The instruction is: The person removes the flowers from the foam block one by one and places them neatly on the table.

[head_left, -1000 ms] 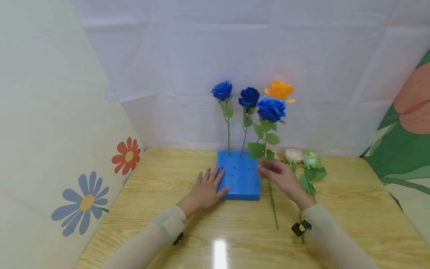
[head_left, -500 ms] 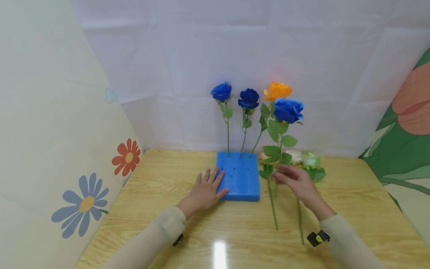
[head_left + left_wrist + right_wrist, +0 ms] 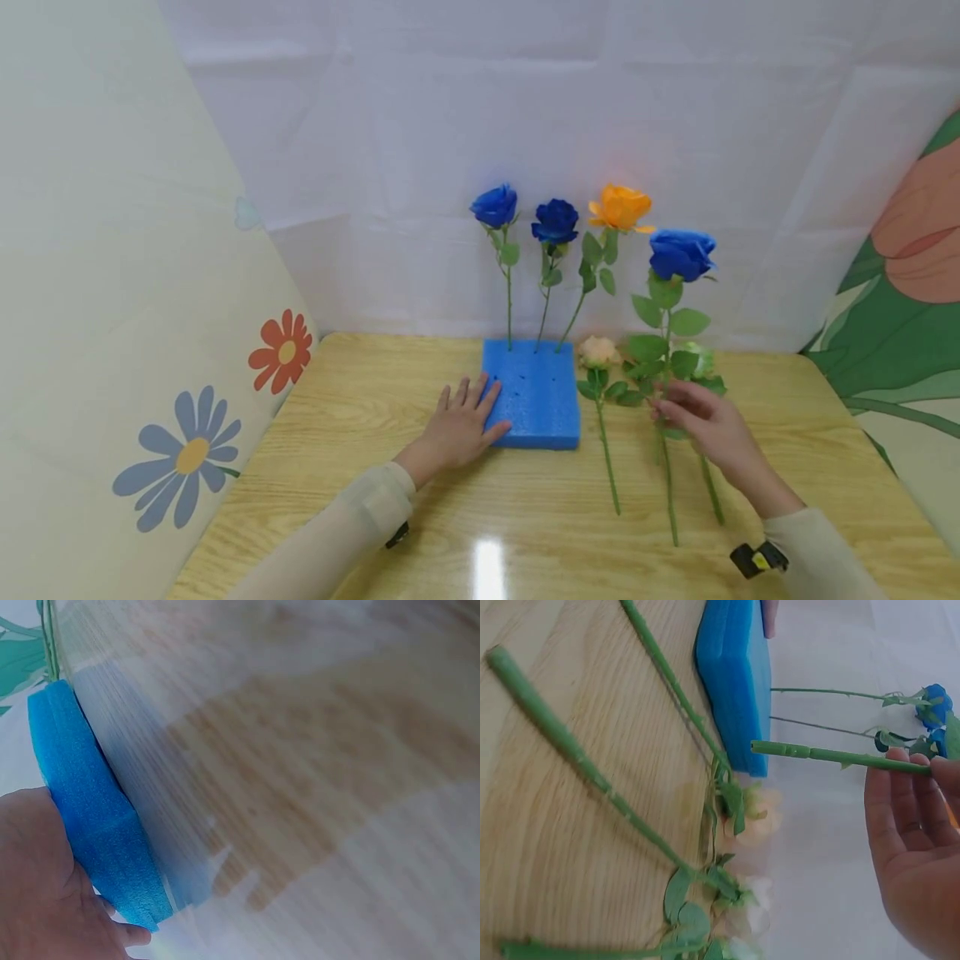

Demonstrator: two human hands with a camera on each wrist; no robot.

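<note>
My left hand [image 3: 457, 425] rests with spread fingers on the left edge of a blue foam block [image 3: 536, 408]; the left wrist view shows that hand against the block's [image 3: 105, 810] side. To the right, my right hand [image 3: 701, 425] pinches the stem of a blue rose [image 3: 682, 254], holding it upright above the table. In the right wrist view the stem's [image 3: 840, 756] cut end points free of the fingers. Two blue roses, one lighter [image 3: 495, 206] and one darker [image 3: 555, 221], and an orange rose [image 3: 622, 207] stand in the block's back row.
On the wooden table [image 3: 337, 400], right of the block, lie a peach rose [image 3: 598, 352], a pale green rose [image 3: 701, 358] and a white rose [image 3: 754, 904], which the held flower hides in the head view. A white cloth [image 3: 405, 167] hangs behind.
My right hand has moved right with the blue rose, away from the block and over the lying flowers. The orange and peach roses have come into fuller view. The left hand has stayed put.
</note>
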